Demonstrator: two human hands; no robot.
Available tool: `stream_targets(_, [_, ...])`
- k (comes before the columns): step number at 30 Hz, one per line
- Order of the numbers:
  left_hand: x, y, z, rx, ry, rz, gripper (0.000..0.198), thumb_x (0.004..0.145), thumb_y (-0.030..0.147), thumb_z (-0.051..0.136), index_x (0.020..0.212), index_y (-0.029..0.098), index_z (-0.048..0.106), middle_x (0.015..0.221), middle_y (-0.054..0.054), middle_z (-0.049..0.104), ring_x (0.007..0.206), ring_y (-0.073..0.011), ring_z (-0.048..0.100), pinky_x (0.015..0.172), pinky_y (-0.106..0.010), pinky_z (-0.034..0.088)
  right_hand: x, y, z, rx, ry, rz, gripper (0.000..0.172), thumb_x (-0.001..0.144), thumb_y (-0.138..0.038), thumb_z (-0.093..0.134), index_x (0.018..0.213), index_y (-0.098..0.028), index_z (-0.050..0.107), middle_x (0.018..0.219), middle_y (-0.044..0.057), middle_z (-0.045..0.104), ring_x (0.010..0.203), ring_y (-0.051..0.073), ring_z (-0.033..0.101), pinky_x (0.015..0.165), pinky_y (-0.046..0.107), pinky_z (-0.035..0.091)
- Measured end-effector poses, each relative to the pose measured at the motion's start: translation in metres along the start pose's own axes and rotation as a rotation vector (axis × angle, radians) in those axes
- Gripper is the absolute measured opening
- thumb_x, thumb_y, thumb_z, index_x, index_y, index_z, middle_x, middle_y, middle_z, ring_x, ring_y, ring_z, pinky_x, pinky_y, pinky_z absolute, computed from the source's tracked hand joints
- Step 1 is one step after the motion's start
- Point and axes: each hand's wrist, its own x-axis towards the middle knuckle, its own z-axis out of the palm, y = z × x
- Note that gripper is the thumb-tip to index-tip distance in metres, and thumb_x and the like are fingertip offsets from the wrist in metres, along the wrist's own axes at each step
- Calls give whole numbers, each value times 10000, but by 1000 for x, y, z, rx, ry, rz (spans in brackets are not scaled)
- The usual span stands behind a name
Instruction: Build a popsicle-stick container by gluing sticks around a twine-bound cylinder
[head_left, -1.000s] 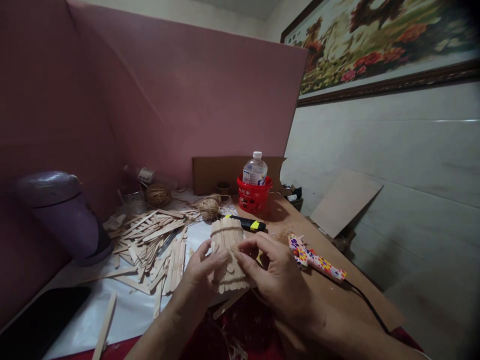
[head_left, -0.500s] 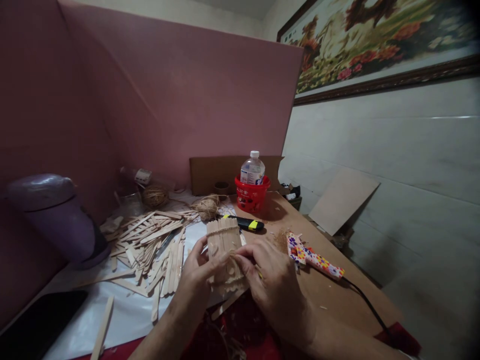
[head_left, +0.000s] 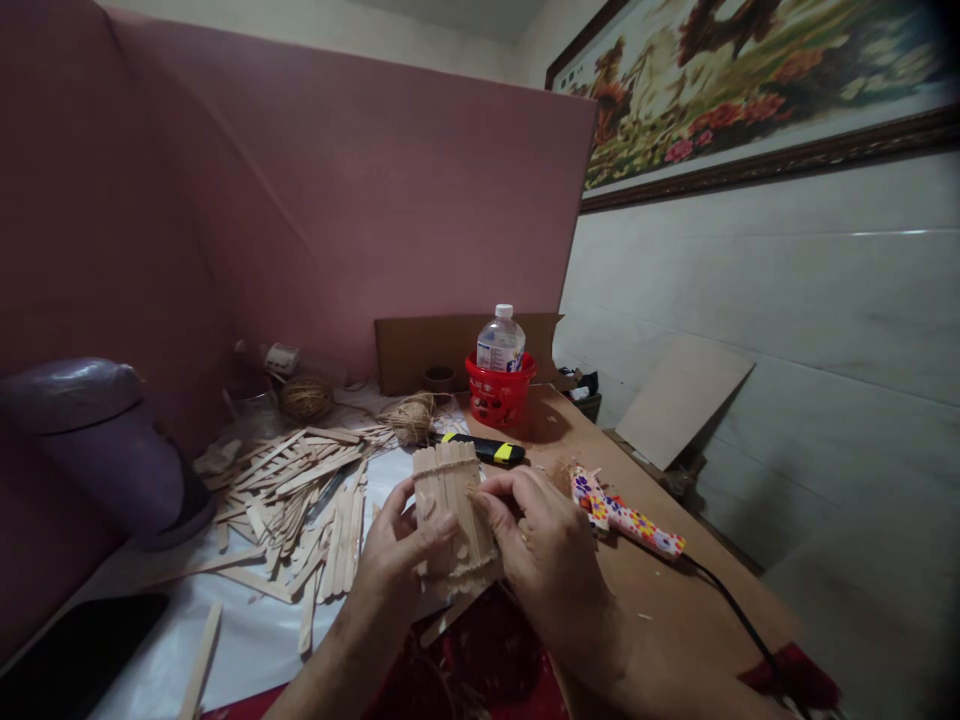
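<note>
A small piece made of wooden craft sticks (head_left: pixel 448 482) stands upright before me, with a band of twine near its top and another near its bottom. My left hand (head_left: pixel 397 560) grips it from the left, thumb across the front and fingers behind. On the right side, the thumb and forefinger of my right hand (head_left: pixel 544 545) pinch together against its face. What they hold is too small to make out. Just behind the stick piece lies a black and yellow utility knife (head_left: pixel 491 450). A flower-patterned glue gun (head_left: pixel 626 520) rests to the right of my right hand.
Loose craft sticks (head_left: pixel 292 490) lie heaped on white sheeting at left, near a purple tumbler (head_left: pixel 105 450) and a black phone-like slab (head_left: pixel 82 650). Behind are twine balls (head_left: pixel 411 418) and a red bucket (head_left: pixel 501 392) holding a plastic bottle (head_left: pixel 501 340). The glue gun's cord (head_left: pixel 739 610) runs right.
My left thumb has shifted lower and flatter on the stick piece, away from my right fingertips. The right-hand pinch has moved up slightly along its right side.
</note>
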Motion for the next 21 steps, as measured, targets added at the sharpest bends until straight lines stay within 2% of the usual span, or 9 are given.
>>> stream_targets(8, [-2, 2, 1, -3, -38, -8, 612, 583, 287, 817, 1123, 160, 558, 939, -131, 724, 760, -274, 700, 624, -323, 543, -2, -3, 1, 47, -33, 56, 145, 900, -194, 516, 778, -192, 595, 761, 63, 665, 754, 220, 612, 672, 344, 445])
stream_targets(16, [-2, 2, 0, 0, -35, -6, 578, 601, 269, 808, 1115, 172, 561, 918, -104, 717, 724, -241, 690, 606, -304, 535, -2, -3, -1, 56, -24, 39, 136, 899, -210, 540, 770, -197, 578, 751, 45, 653, 744, 206, 595, 662, 331, 431])
stream_targets(19, [-3, 2, 1, -10, -30, -20, 555, 595, 274, 805, 1092, 177, 577, 842, -65, 705, 676, -211, 671, 597, -295, 530, -5, -1, -3, 74, 34, -31, 124, 915, -194, 505, 818, -189, 582, 769, 45, 640, 752, 200, 583, 671, 332, 444])
stream_targets(21, [-4, 3, 2, -22, -21, -28, 534, 594, 270, 802, 1074, 176, 588, 802, -45, 695, 653, -188, 656, 593, -278, 524, -7, 2, -4, 51, 61, -141, 142, 918, -150, 471, 908, -177, 611, 807, 58, 631, 781, 206, 572, 692, 347, 458])
